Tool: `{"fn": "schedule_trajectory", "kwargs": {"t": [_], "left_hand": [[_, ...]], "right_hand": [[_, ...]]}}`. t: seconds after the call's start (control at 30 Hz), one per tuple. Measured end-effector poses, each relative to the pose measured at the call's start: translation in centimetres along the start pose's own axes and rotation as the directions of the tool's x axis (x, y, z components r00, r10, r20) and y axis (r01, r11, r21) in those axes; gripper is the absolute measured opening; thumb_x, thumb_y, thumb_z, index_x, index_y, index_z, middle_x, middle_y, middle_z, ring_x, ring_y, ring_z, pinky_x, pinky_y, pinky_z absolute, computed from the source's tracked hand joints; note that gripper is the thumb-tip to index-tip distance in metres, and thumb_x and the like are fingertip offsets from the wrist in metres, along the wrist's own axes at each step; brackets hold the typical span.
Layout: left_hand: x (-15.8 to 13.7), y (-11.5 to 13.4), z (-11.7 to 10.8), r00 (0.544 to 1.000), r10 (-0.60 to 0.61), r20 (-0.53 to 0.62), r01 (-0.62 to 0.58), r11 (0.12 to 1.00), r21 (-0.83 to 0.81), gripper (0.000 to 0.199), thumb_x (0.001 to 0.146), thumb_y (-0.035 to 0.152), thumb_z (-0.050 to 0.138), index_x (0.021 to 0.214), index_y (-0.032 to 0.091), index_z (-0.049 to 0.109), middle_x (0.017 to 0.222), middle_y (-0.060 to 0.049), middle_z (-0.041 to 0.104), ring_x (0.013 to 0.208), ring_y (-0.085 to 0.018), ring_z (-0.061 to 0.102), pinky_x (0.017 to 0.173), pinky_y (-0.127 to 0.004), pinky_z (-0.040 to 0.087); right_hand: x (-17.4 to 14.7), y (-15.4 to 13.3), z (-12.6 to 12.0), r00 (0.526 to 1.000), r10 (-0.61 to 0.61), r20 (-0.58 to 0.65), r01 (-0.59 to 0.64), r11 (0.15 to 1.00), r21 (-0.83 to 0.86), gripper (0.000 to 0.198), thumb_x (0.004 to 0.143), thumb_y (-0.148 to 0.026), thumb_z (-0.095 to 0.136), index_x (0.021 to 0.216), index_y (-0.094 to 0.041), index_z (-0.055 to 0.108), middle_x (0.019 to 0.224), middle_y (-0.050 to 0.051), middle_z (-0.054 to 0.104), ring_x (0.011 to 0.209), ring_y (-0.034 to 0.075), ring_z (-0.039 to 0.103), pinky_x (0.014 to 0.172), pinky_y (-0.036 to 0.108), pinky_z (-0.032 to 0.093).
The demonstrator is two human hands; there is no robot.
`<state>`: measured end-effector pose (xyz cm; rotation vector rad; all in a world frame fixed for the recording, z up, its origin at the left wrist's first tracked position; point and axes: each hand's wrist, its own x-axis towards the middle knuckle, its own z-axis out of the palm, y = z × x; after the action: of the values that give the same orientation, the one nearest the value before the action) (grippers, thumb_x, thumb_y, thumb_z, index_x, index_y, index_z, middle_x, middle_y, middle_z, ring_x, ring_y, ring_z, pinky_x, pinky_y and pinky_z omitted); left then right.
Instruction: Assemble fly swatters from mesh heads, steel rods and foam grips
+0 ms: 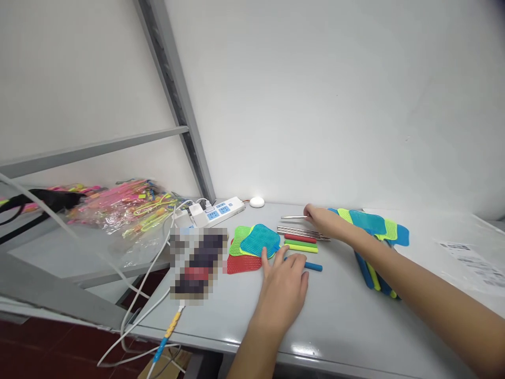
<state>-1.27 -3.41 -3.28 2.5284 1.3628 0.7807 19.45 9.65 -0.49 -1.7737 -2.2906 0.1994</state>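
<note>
Right hand is gripping a metal rod; left hand is spreading bent fingers over a blue handle, whether holding it I cannot tell. Beside it, a blue mesh head is overlapping a green mesh head; more rods are lying beyond.

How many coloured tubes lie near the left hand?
4: red tube, green tube, yellow tube together beyond the left hand; blue tube partly behind it. More may be hidden.

1. White power strip, a rounded white device near its right end.
2. At left, clear plastic bags of pink and yellow items.
3. Grey metal post before a white wall.
</note>
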Motion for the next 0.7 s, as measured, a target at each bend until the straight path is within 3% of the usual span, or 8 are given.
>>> {"fn": "schedule_trajectory", "kwargs": {"t": [0.13,0.2,0.27,0.33,0.47,0.6,0.7], "left_hand": [[0.0,-0.2,0.2,0.999,0.019,0.040,-0.020,0.999,0.037,0.016,0.091,0.021,0.055,0.106,0.026,0.058,0.096,-0.001,0.065,0.105,-0.024,0.052,0.109,-0.065,0.016],[0.0,-0.2,0.2,0.997,0.040,0.069,-0.043,0.998,0.045,0.008,0.091,0.023,0.056,0.098,0.024,0.060,0.093,-0.001,0.063,0.099,-0.024,0.053,0.106,-0.063,0.021],[-0.3,0.0,-0.2,0.994,0.067,0.084,-0.065,0.998,-0.021,0.010,0.094,0.024,0.051,0.094,0.024,0.061,0.094,-0.002,0.062,0.097,-0.024,0.053,0.103,-0.057,0.029],[-1.0,-0.1,-0.9,0.997,0.039,0.071,-0.026,0.985,-0.169,0.017,0.097,0.024,0.042,0.098,0.023,0.059,0.097,-0.003,0.062,0.094,-0.022,0.055,0.094,-0.045,0.041],[-3.3,-1.0,-2.3,0.987,-0.157,0.029,0.154,0.888,-0.433,0.024,0.100,0.031,0.034,0.108,0.023,0.055,0.093,-0.003,0.064,0.082,-0.018,0.059,0.073,-0.029,0.046],[-4.5,-2.2,-2.6,0.973,-0.230,-0.020,0.199,0.881,-0.430,0.023,0.099,0.036,0.041,0.105,0.024,0.059,0.094,-0.003,0.064,0.084,-0.019,0.059,0.074,-0.029,0.045],[-4.2,-2.2,-2.5,0.977,-0.211,0.004,0.197,0.907,-0.372,0.023,0.098,0.037,0.043,0.103,0.024,0.062,0.092,-0.004,0.063,0.087,-0.019,0.058,0.076,-0.030,0.044]], "right_hand": [[-3.6,-1.7,-3.3,0.990,0.039,-0.135,-0.034,0.999,0.034,0.023,0.099,-0.035,0.031,0.108,-0.022,0.048,0.079,0.004,0.064,0.065,0.018,0.054,0.056,0.027,0.033],[-6.2,-2.9,-5.1,0.982,0.022,-0.186,0.000,0.993,0.121,0.029,0.099,-0.045,0.032,0.095,-0.024,0.051,0.070,0.000,0.059,0.059,0.016,0.051,0.054,0.026,0.034],[-9.1,-3.9,-6.3,0.976,0.017,-0.218,0.026,0.980,0.195,0.036,0.097,-0.052,0.036,0.081,-0.024,0.052,0.063,-0.002,0.055,0.055,0.015,0.047,0.051,0.026,0.033],[-11.9,-4.4,-6.6,0.963,0.066,-0.260,-0.003,0.972,0.235,0.036,0.095,-0.053,0.041,0.080,-0.024,0.056,0.060,-0.003,0.053,0.052,0.014,0.046,0.048,0.026,0.031],[-16.1,-4.1,-3.9,0.933,0.034,-0.359,0.040,0.980,0.196,0.026,0.097,-0.043,0.043,0.089,-0.024,0.060,0.068,0.000,0.060,0.058,0.015,0.054,0.052,0.026,0.037],[-17.8,-3.2,0.7,0.902,-0.143,-0.407,0.164,0.986,0.015,0.024,0.098,-0.038,0.044,0.089,-0.023,0.060,0.070,0.001,0.059,0.059,0.014,0.055,0.053,0.026,0.035],[-18.0,-3.1,2.8,0.881,-0.186,-0.436,0.178,0.982,-0.058,0.023,0.097,-0.036,0.046,0.090,-0.021,0.062,0.069,0.001,0.058,0.059,0.014,0.054,0.054,0.027,0.033]]}}
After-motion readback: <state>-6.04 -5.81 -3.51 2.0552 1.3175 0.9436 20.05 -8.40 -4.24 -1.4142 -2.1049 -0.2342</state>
